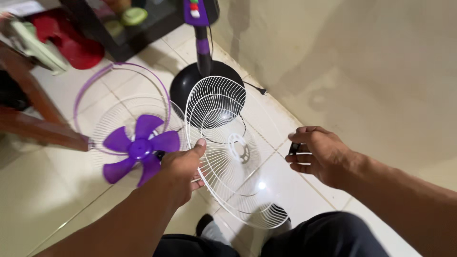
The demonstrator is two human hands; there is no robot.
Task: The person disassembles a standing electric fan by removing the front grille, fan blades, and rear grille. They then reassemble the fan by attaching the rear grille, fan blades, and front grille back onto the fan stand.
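Gripping the white wire fan guard by its rim, left hand closed; right hand pinched a small black ring nut, fan dismantled, purple five-blade plastic fan blade lying beside.

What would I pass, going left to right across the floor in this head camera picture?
Red plastic thing → purple fan blade lying on a white grille → left hand gripping the rim of the white rear grille → right hand pinching a small black part.

Purple fan blade lies on a second white grille on my floor; purple ring behind, fan stand on black base, red tub beyond.
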